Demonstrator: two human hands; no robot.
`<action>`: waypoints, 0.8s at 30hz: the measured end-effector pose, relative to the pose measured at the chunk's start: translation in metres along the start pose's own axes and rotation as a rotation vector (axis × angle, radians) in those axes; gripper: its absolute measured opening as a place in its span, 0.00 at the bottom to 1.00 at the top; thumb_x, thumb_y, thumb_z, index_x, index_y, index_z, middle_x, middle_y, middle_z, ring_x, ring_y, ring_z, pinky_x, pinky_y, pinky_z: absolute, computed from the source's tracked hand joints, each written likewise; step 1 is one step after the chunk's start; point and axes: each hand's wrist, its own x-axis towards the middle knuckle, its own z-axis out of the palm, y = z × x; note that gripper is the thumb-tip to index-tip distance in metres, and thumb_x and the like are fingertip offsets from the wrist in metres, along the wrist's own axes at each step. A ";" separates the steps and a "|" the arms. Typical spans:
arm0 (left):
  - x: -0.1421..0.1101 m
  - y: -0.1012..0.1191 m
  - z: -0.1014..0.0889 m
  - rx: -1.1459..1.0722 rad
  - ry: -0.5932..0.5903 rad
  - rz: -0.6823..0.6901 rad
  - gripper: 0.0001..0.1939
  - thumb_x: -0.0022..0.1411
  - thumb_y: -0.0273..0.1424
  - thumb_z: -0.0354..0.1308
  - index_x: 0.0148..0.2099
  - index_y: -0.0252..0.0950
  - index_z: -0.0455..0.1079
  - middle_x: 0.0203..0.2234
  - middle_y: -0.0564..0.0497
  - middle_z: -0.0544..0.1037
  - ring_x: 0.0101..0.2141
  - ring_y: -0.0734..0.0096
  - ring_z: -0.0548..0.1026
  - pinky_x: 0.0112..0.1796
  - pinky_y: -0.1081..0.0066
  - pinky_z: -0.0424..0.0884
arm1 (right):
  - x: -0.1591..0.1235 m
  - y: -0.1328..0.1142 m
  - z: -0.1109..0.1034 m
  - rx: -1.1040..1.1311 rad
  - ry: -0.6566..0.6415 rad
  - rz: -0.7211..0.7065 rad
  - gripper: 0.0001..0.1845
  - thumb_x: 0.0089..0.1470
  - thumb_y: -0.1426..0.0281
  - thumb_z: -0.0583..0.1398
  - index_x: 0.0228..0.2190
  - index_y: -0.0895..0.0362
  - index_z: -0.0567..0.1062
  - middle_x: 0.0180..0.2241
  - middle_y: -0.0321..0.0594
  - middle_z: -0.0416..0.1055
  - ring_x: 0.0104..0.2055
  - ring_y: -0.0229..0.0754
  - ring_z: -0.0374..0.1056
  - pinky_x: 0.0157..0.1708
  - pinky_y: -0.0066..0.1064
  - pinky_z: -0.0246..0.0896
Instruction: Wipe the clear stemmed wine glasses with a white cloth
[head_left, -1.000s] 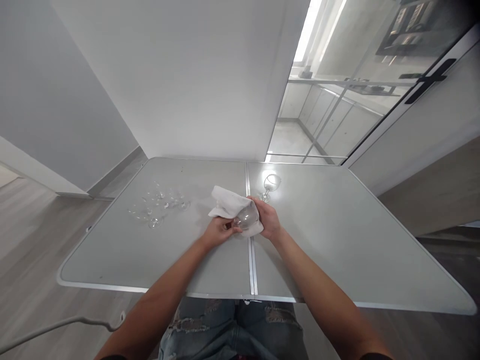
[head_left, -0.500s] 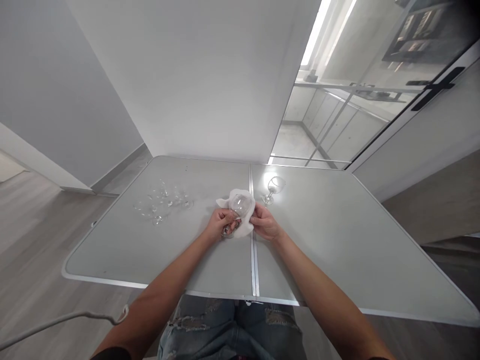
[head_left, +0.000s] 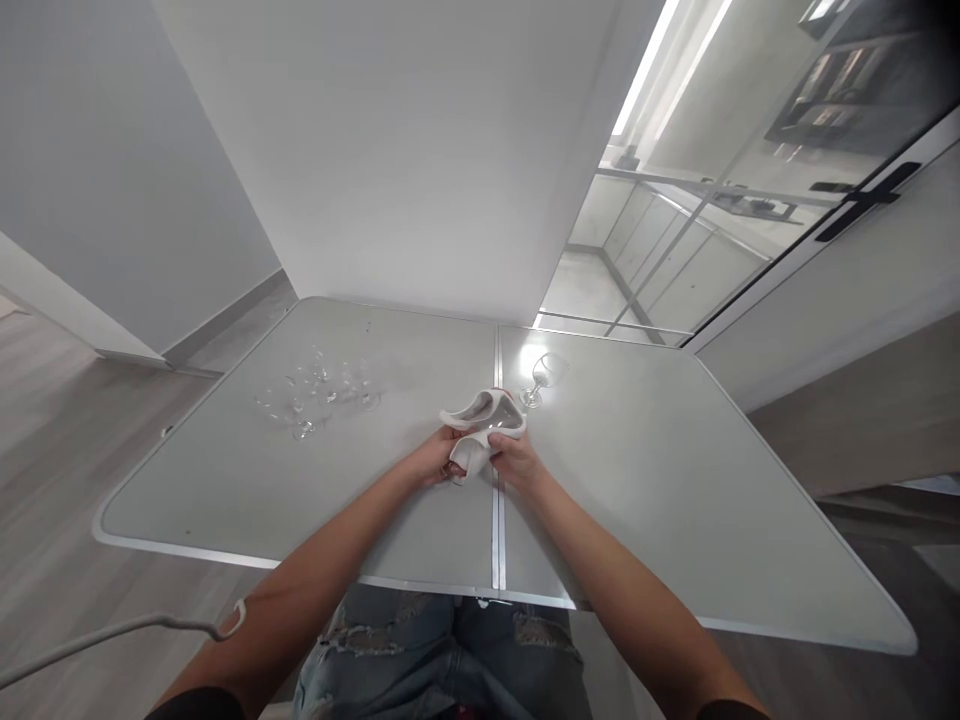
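My left hand (head_left: pixel 433 462) and my right hand (head_left: pixel 511 456) meet over the middle of a grey folding table (head_left: pixel 645 500). Together they hold a clear wine glass (head_left: pixel 501 414) wrapped in a white cloth (head_left: pixel 474 432). The left hand's fingers are closed on the glass's lower part, where the cloth hides the stem. The right hand's fingers press the cloth against the bowl. The glass leans away from me, its bowl partly covered by cloth.
Another clear wine glass (head_left: pixel 541 376) stands upright just beyond my hands, right of the table's centre seam. Several clear glasses (head_left: pixel 315 398) are grouped on the table's far left. A white wall stands behind the table; glass doors are at the right.
The cloth has been drawn round the glass's bowl and the glass has turned in my hands. Both hands stay closed on it. The camera view has shifted slightly.
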 end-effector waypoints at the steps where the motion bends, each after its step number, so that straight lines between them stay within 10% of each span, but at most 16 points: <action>1: 0.001 -0.001 0.001 0.088 0.024 0.063 0.17 0.52 0.41 0.62 0.24 0.35 0.62 0.12 0.59 0.60 0.13 0.83 0.55 0.17 0.77 0.52 | 0.002 -0.001 0.002 -0.014 0.053 -0.024 0.32 0.38 0.60 0.74 0.45 0.50 0.71 0.37 0.38 0.74 0.37 0.42 0.72 0.35 0.32 0.70; 6: 0.000 -0.003 -0.003 0.887 0.256 0.517 0.06 0.52 0.28 0.57 0.25 0.34 0.65 0.19 0.53 0.71 0.21 0.74 0.67 0.25 0.74 0.59 | 0.005 -0.013 0.004 -0.376 0.219 -0.207 0.23 0.44 0.64 0.72 0.41 0.53 0.72 0.34 0.37 0.72 0.34 0.41 0.69 0.35 0.32 0.67; 13: -0.006 -0.008 -0.009 1.635 0.450 0.800 0.08 0.56 0.21 0.53 0.27 0.35 0.66 0.19 0.49 0.74 0.20 0.70 0.71 0.24 0.72 0.57 | 0.003 -0.046 -0.001 -1.290 -0.117 -0.353 0.09 0.53 0.63 0.63 0.36 0.54 0.76 0.34 0.39 0.72 0.32 0.39 0.66 0.35 0.30 0.59; 20: -0.013 0.001 -0.009 1.630 0.214 0.764 0.06 0.58 0.23 0.53 0.32 0.34 0.70 0.23 0.47 0.75 0.22 0.69 0.71 0.26 0.72 0.59 | 0.007 -0.054 -0.010 -1.214 -0.186 0.086 0.23 0.62 0.56 0.53 0.24 0.57 0.74 0.21 0.34 0.67 0.24 0.36 0.59 0.26 0.28 0.52; 24: -0.012 0.005 -0.008 1.295 0.229 0.589 0.04 0.56 0.26 0.55 0.31 0.35 0.71 0.23 0.49 0.74 0.23 0.73 0.67 0.27 0.73 0.59 | 0.007 -0.051 -0.016 -1.095 -0.213 -0.087 0.15 0.57 0.56 0.61 0.32 0.55 0.78 0.26 0.36 0.72 0.28 0.39 0.65 0.31 0.30 0.60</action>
